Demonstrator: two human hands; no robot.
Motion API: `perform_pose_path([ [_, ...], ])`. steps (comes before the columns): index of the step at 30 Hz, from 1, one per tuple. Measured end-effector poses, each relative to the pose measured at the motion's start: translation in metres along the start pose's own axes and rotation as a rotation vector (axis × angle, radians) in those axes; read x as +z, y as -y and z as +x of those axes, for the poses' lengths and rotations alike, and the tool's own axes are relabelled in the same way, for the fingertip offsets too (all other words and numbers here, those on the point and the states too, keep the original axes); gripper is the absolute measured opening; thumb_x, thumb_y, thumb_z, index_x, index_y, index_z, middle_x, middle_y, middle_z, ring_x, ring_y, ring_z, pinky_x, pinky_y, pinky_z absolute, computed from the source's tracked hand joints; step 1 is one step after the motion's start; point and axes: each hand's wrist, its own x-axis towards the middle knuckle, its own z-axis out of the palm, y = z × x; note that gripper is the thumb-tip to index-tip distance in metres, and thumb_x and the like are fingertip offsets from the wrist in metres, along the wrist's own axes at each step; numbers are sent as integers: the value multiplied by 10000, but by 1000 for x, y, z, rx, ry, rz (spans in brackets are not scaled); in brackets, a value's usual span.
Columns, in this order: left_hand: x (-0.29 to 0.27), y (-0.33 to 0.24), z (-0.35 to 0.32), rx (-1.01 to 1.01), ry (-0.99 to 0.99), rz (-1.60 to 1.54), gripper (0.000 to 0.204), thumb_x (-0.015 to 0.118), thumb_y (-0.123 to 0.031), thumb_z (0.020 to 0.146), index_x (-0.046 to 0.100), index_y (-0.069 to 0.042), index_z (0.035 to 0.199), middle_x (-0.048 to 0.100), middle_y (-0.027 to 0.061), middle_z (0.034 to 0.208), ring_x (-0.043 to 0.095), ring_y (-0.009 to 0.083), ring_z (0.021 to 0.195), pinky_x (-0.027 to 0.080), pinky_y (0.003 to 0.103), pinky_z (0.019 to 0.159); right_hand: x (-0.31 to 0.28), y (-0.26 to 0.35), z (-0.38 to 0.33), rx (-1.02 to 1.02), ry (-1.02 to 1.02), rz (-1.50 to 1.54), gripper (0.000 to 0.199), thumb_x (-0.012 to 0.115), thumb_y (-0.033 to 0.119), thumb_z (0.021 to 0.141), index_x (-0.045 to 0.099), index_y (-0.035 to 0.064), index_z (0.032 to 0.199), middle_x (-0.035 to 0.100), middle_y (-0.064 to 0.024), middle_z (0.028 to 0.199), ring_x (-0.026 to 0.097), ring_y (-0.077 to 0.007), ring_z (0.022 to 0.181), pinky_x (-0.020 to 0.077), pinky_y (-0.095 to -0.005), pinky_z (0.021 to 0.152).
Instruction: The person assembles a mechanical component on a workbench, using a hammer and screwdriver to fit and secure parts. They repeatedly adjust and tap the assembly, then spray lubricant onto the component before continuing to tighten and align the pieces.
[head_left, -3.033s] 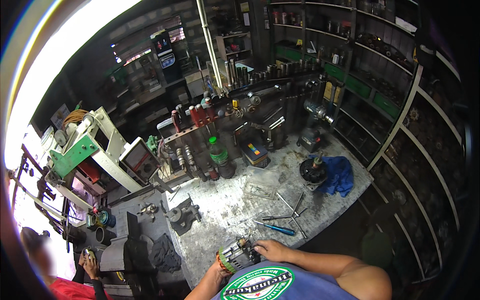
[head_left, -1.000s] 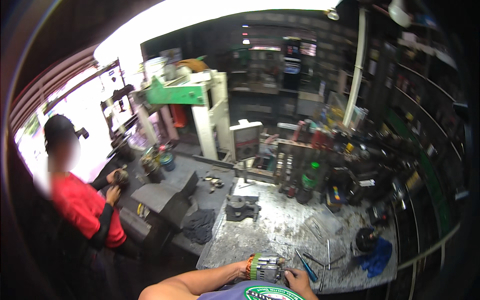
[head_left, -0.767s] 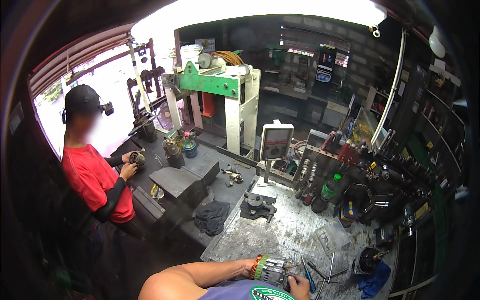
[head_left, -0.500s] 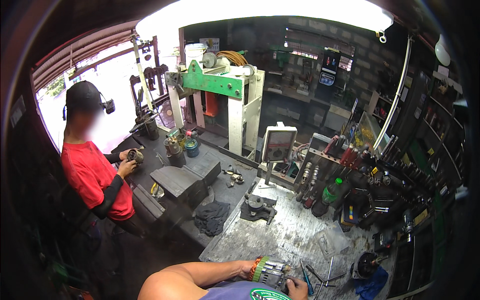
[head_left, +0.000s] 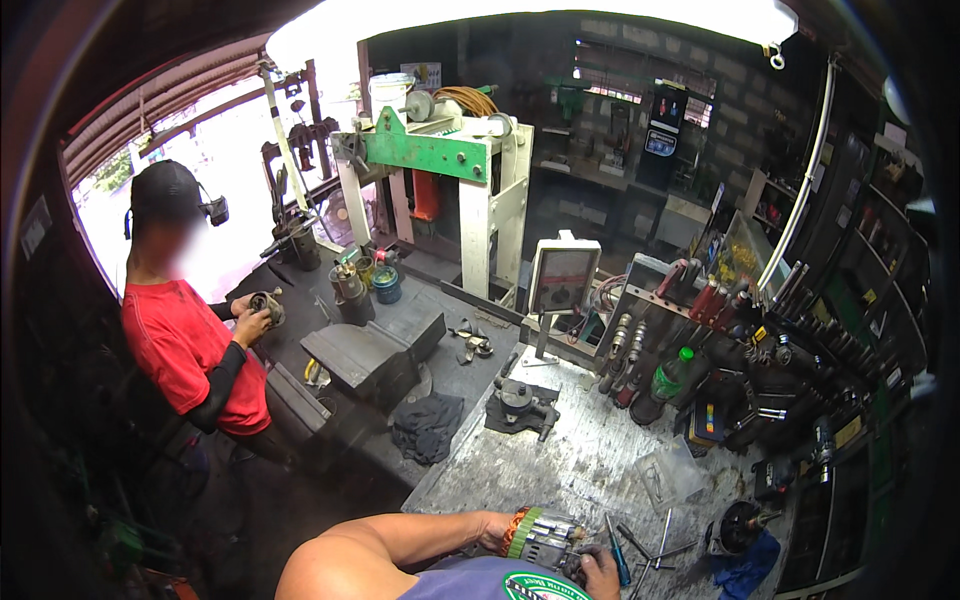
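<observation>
At the near edge of the metal-topped bench lies an alternator point(head_left: 545, 535), its copper windings and green ring showing at the left end. My left hand point(head_left: 495, 530) is closed round that winding end; the fingers behind it are hidden. On the other side my right hand point(head_left: 600, 572) is curled against the alternator's lower right, thumb and fingers bent in. A small dark part point(head_left: 574, 566) shows at those fingertips, too small to name. Just right of the alternator lies a screwdriver point(head_left: 616, 550) with a blue handle, beside a T-shaped wrench point(head_left: 655, 550).
A dark pump-like part point(head_left: 517, 400) sits on a black cloth. Further right are a clear plastic bag point(head_left: 668, 478), a green-capped bottle point(head_left: 672, 375) and a blue rag point(head_left: 748, 565). A bench vise point(head_left: 370, 350) stands left, near a person in red point(head_left: 195, 350) holding a metal part.
The view has shifted slightly. My right hand has turned a little at the alternator's end, and a dark part now shows by its fingertips. The co-worker's metal part has tilted.
</observation>
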Motion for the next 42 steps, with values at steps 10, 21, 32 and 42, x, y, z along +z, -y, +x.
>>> perform_pose_path([
  [10, 24, -22, -2, -45, -24, -17, 785, 736, -205, 1052, 356, -169, 1739, 489, 63, 1718, 581, 195, 1473, 502, 423, 1217, -27, -32, 25, -175, 71, -392, 224, 814, 192, 952, 807, 17, 1090, 788, -162, 1083, 746, -312, 1050, 575, -402, 951],
  [21, 40, -19, -1, -62, -327, 20, 505, 646, -301, 1108, 595, -106, 1571, 709, 112, 1474, 747, 235, 1240, 615, 442, 1076, -8, -29, 23, -55, 136, 58, 224, 708, 96, 1074, 746, -44, 1244, 759, -124, 1077, 731, -178, 876, 609, -316, 717],
  [32, 56, -12, -8, 53, -465, -68, 459, 676, -251, 1091, 639, -72, 1512, 737, 135, 1413, 761, 254, 1204, 622, 438, 1072, 6, -32, 11, 45, 48, 123, 233, 697, 114, 1074, 751, -30, 1249, 761, -112, 1087, 729, -151, 883, 643, -304, 796],
  [42, 70, -18, 4, 41, -557, -35, 430, 644, -308, 1098, 689, -60, 1446, 774, 166, 1327, 794, 278, 1111, 661, 459, 982, 6, -38, 16, -5, 34, 41, 207, 710, 105, 1066, 774, -19, 1219, 791, -122, 1116, 739, -182, 1003, 609, -345, 915],
])
